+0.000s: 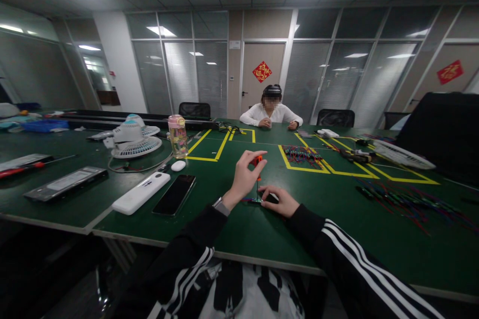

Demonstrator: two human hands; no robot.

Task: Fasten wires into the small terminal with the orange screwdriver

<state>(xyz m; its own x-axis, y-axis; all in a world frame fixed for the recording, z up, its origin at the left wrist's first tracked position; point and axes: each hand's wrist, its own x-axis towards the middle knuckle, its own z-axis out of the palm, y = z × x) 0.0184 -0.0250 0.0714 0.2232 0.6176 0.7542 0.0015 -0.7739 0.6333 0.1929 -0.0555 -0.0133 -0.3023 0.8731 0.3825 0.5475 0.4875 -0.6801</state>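
My left hand is raised over the table, its thumb and fingers curled around the red-orange handle of a screwdriver. The screwdriver stands upright, and its thin shaft runs down to a small circuit board lying on the green tabletop. My right hand rests low on the table, with thumb and fingers closed at the board's right end. Part of the board is hidden by these fingers. Coloured wires show at its left end.
Left of my hands lie a black phone, a white power bank and a white fan, near a bottle. Bundles of wired boards lie to the right. A person sits across the table.
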